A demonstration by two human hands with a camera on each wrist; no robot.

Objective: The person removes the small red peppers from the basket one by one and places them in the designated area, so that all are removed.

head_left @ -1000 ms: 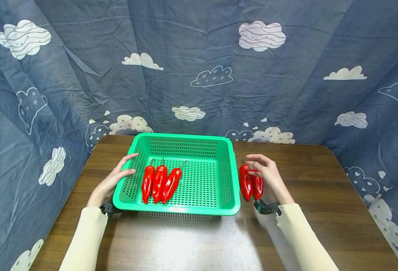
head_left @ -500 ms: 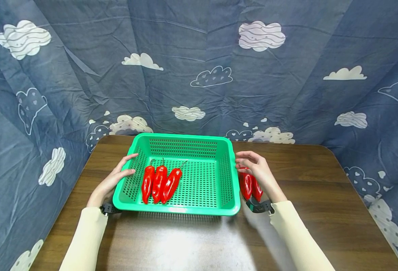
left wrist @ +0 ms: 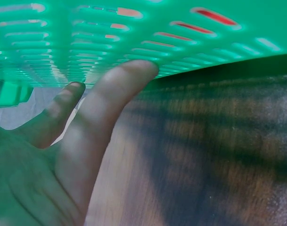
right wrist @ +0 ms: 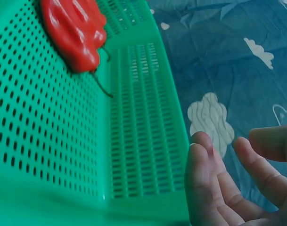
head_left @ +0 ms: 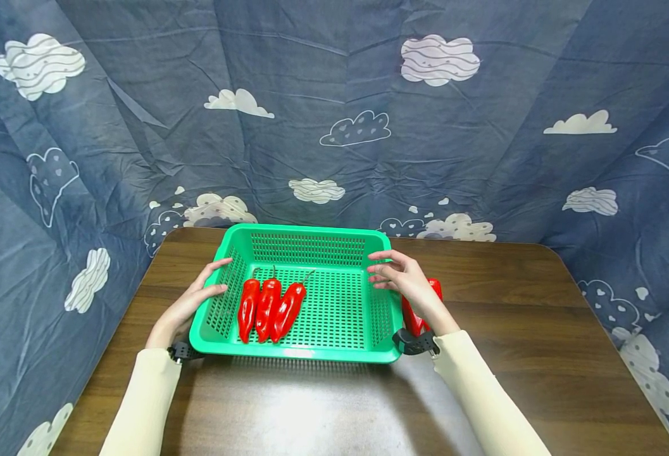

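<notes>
Three red peppers (head_left: 268, 307) with green stems lie side by side in the left half of a green slotted basket (head_left: 297, 354). My left hand (head_left: 188, 301) holds the basket's left rim, index finger and thumb over the edge, other fingers against the outer wall (left wrist: 110, 42). Over the right rim is my right hand (head_left: 399, 282), fingers loosely bent with nothing between them; the right wrist view shows the hand (right wrist: 233, 188) beside the basket (right wrist: 148, 108) and its peppers (right wrist: 75, 33). More red pepper (head_left: 416, 316) shows on the table beneath the right hand, partly hidden.
The basket stands on a brown wooden table (head_left: 511, 316) near its back edge. A blue curtain (head_left: 288, 164) with cloud prints hangs behind and on both sides. Black bands with cameras (head_left: 414, 342) sit at both wrists.
My right hand has moved left from above the peppers on the table to over the basket's right rim. The left hand, the basket and the peppers in it have stayed put.
</notes>
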